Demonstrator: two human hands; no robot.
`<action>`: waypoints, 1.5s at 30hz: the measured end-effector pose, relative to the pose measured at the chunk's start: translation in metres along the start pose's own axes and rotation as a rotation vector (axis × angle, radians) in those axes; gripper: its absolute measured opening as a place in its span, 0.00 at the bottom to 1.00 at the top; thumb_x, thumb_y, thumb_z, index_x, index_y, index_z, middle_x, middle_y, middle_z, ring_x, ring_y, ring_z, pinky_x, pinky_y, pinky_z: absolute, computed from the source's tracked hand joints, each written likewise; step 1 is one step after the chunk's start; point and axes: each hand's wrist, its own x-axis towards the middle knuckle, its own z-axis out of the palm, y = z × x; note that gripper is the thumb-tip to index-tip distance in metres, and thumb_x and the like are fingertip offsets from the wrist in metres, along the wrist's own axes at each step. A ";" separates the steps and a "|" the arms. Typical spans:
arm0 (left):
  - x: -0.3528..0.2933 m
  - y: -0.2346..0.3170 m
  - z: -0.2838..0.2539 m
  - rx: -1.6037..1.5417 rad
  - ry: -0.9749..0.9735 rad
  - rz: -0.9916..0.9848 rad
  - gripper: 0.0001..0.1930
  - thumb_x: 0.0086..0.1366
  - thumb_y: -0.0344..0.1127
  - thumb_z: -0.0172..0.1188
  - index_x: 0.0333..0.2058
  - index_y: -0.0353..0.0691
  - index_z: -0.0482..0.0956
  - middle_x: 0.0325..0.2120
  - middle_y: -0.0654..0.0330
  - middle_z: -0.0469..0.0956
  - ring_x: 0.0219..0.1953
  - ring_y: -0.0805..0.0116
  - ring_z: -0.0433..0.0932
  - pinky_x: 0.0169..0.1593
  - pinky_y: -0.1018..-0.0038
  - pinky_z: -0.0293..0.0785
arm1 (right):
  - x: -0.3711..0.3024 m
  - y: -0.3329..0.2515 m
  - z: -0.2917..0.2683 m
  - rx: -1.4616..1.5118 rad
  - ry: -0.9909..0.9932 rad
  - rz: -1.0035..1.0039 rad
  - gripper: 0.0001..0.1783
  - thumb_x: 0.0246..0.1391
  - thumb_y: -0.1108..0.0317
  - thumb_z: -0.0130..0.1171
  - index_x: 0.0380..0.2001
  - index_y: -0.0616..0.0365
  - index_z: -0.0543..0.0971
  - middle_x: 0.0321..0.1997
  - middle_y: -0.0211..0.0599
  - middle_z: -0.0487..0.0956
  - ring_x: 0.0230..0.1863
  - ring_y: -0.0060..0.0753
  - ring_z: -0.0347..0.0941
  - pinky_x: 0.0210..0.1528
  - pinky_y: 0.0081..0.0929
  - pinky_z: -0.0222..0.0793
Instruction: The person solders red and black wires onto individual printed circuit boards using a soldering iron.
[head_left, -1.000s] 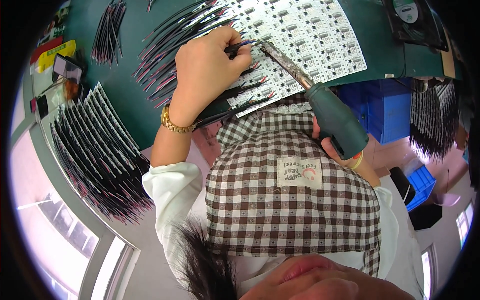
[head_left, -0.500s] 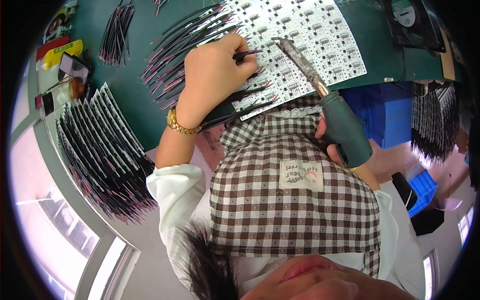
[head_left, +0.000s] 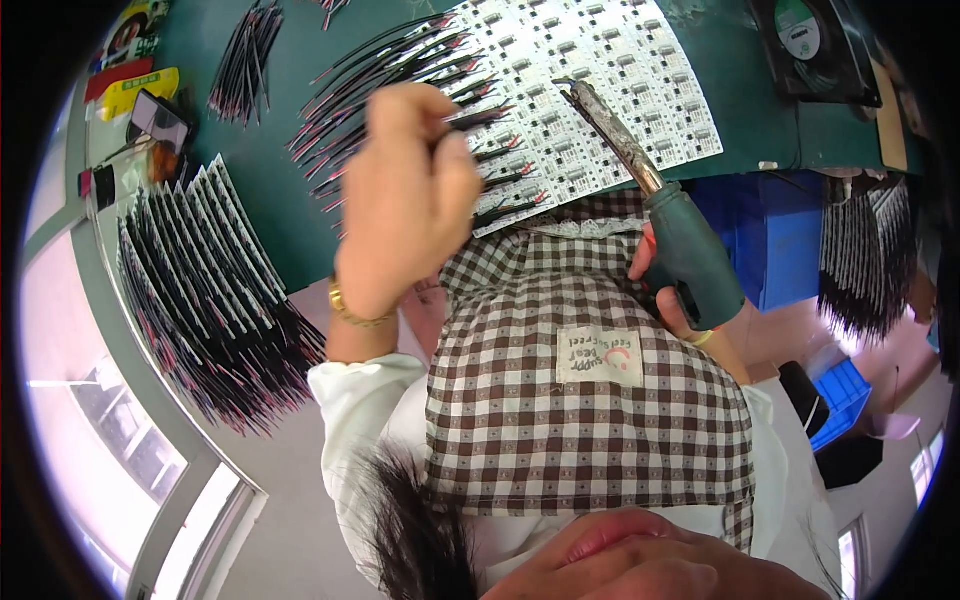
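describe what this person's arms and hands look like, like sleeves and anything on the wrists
The left hand and right hand are both ungloved. The left sleeve is white and loose, ending on the forearm; a gold-coloured band circles that wrist. The right sleeve is also white, and a thin yellowish band sits at the right wrist.

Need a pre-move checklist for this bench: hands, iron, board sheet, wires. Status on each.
1. Right hand gripping the soldering iron: ok.
2. Left hand apart from the iron's tip: ok.
3. Left hand holding a wire: cannot tell, blurred.
4. Circuit-board sheet lying on the green table: ok.
5. Tip clear of the sheet: cannot tell from this angle.
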 end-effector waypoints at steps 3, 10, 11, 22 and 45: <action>-0.009 -0.009 0.026 0.083 -0.038 -0.040 0.09 0.54 0.27 0.54 0.35 0.38 0.67 0.18 0.55 0.74 0.18 0.54 0.75 0.22 0.64 0.69 | 0.003 -0.006 0.004 0.029 -0.045 0.025 0.36 0.53 0.51 0.56 0.59 0.63 0.62 0.33 0.36 0.71 0.32 0.26 0.67 0.34 0.23 0.63; -0.005 -0.019 0.055 0.046 0.073 -0.128 0.09 0.52 0.29 0.60 0.32 0.42 0.73 0.16 0.61 0.75 0.15 0.69 0.74 0.21 0.75 0.69 | -0.004 -0.001 -0.005 -0.027 -0.026 0.043 0.36 0.52 0.50 0.58 0.58 0.62 0.63 0.36 0.35 0.70 0.34 0.25 0.67 0.35 0.23 0.63; -0.004 -0.021 0.057 0.039 0.095 -0.116 0.08 0.51 0.30 0.61 0.32 0.42 0.74 0.16 0.62 0.75 0.15 0.70 0.74 0.21 0.76 0.68 | -0.005 -0.001 -0.005 -0.013 -0.013 0.054 0.37 0.51 0.50 0.59 0.58 0.61 0.63 0.35 0.35 0.71 0.34 0.25 0.67 0.35 0.23 0.63; -0.008 -0.024 0.064 0.027 0.105 -0.139 0.07 0.49 0.31 0.65 0.27 0.38 0.80 0.19 0.68 0.77 0.16 0.84 0.66 0.23 0.85 0.66 | -0.007 0.000 -0.005 -0.032 -0.060 0.139 0.36 0.50 0.47 0.60 0.54 0.62 0.65 0.32 0.32 0.71 0.32 0.23 0.66 0.37 0.21 0.62; -0.009 -0.035 0.056 0.105 0.134 -0.072 0.04 0.46 0.33 0.64 0.23 0.44 0.79 0.13 0.65 0.73 0.14 0.69 0.72 0.18 0.75 0.66 | -0.005 -0.008 0.007 0.028 -0.066 0.285 0.34 0.47 0.45 0.62 0.48 0.63 0.68 0.34 0.33 0.71 0.34 0.25 0.66 0.38 0.23 0.63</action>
